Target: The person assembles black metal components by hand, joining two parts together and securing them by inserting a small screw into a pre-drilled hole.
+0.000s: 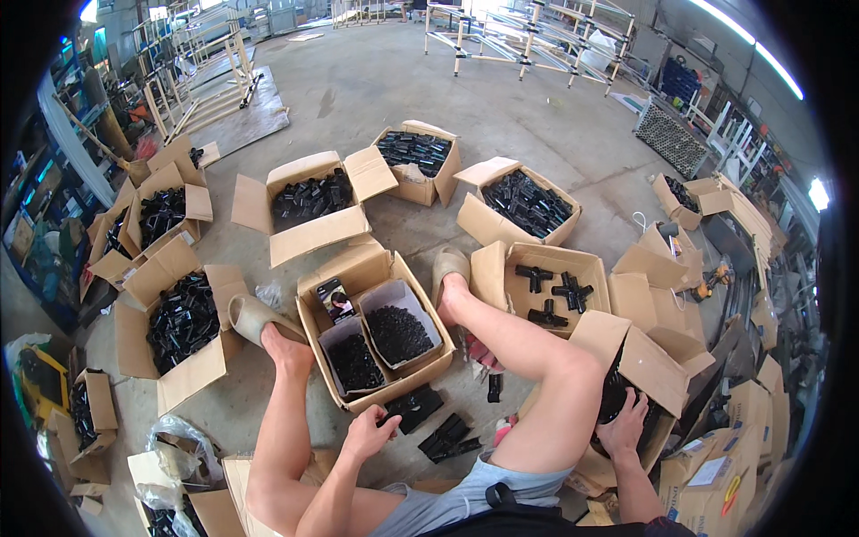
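Note:
My left hand [367, 436] is closed, its fingertips pinched on a small dark piece that is hard to make out. Just beyond it, black plastic fittings [413, 408] lie on the floor, and more black fittings [447, 438] lie nearer my lap. My right hand [624, 424] reaches into an open cardboard box [655, 365] beside my right knee, fingers apart over dark parts [614, 396] mostly hidden by the hand and flaps. Between my feet a carton [313, 309] holds two trays of small black pieces [398, 334] and a phone [336, 301].
Cartons of black fittings [183, 320] stand around me. Ahead right, one box [586, 268] holds a few black joints [571, 292]. A red-patterned cloth [483, 354] lies under my right leg. Flattened cardboard [716, 474] is at the right; pipe frames [528, 45] stand far off.

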Demonstrator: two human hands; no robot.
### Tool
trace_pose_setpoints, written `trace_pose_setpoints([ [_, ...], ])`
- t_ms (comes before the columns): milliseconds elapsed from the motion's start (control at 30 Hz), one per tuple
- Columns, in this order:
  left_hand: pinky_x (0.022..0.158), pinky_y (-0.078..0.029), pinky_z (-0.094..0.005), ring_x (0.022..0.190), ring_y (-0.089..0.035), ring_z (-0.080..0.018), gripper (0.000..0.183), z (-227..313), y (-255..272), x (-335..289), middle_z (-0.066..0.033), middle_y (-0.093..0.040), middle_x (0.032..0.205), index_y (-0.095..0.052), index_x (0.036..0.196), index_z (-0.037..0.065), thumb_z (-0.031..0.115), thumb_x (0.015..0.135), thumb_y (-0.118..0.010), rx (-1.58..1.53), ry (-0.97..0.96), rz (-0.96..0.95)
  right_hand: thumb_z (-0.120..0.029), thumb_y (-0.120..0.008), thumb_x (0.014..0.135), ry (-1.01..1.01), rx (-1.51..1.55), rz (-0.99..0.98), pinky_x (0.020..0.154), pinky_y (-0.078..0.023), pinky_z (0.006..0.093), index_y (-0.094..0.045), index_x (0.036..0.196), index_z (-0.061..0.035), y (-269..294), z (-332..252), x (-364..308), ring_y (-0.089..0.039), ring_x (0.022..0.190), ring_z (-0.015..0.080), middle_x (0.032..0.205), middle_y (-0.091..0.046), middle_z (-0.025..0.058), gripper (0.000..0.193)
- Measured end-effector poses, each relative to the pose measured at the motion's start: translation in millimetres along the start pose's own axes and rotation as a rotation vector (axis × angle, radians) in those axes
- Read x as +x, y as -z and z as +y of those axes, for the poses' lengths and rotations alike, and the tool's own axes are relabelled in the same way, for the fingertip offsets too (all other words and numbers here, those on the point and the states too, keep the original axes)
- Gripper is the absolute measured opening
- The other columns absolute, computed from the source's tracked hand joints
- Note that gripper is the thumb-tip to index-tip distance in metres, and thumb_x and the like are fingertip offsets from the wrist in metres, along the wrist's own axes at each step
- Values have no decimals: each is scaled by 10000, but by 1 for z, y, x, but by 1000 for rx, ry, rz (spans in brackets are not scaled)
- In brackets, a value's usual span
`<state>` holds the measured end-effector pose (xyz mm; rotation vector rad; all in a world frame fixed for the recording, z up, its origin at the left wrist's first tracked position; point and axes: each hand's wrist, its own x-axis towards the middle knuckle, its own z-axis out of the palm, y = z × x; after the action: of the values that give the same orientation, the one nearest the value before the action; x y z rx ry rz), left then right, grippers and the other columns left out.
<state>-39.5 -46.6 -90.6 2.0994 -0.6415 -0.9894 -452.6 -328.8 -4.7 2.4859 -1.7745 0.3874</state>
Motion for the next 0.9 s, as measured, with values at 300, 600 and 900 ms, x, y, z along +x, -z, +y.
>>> trace_pose_setpoints([
  [300,602,-509,-263,667,-645,-106,259,5,6,-7,-44,-665,724,-558,872,37,225,959,-713,-509,-54,10,-113,-881,586,-248,427,121,1103,-370,447,-389,1385,-13,7,42,0,-453,1255,390,1309,-444,226,944],
  [600,627,-441,-256,640,-568,-100,194,28,17,-5,-16,-613,719,-485,870,125,152,1003,-623,-1022,-197,294,-155,-701,884,-571,1643,107,639,-566,274,-609,1156,-150,78,0,20,-677,862,136,964,-679,28,288],
  [900,685,-438,-254,718,-532,-94,176,42,77,-13,14,-547,809,-551,946,115,256,1009,-636,-1333,-234,606,-137,-722,805,-134,1758,-928,936,-537,369,-476,1382,-39,30,-210,-20,-631,1080,227,1236,-606,98,635],
])
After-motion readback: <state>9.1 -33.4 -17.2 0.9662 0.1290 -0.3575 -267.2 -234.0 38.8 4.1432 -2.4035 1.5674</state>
